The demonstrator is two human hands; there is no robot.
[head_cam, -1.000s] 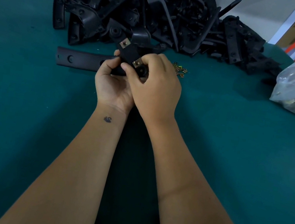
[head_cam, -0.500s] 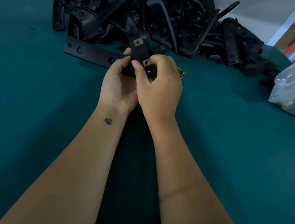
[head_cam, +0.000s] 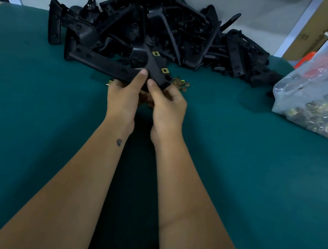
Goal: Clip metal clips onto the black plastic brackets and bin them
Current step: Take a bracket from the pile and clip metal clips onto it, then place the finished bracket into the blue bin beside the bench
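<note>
Up close in the head view, both hands meet over the green worktop [head_cam: 28, 123] and hold one black bracket [head_cam: 156, 73] just above it. The left hand [head_cam: 123, 98] grips the bracket's near end, thumb pressed on top. The right hand [head_cam: 169, 105] curls round the same end from the right, its thumb lying on the upper face. Two brass-coloured metal clips sit on the bracket: one [head_cam: 164, 70] close to the thumbs, another [head_cam: 155, 53] farther up the arm. The bracket's long bar reaches out to the left, tilted.

Just beyond the right hand, a small scatter of loose clips [head_cam: 182, 83] lies on the worktop, and a few more [head_cam: 110, 82] peek out beside the left hand. Behind them a tangled heap of black brackets [head_cam: 164, 28] stands against the back wall. Well off to the right, a clear plastic bag [head_cam: 314, 101] slumps on the worktop, its bottom filled with more clips.
</note>
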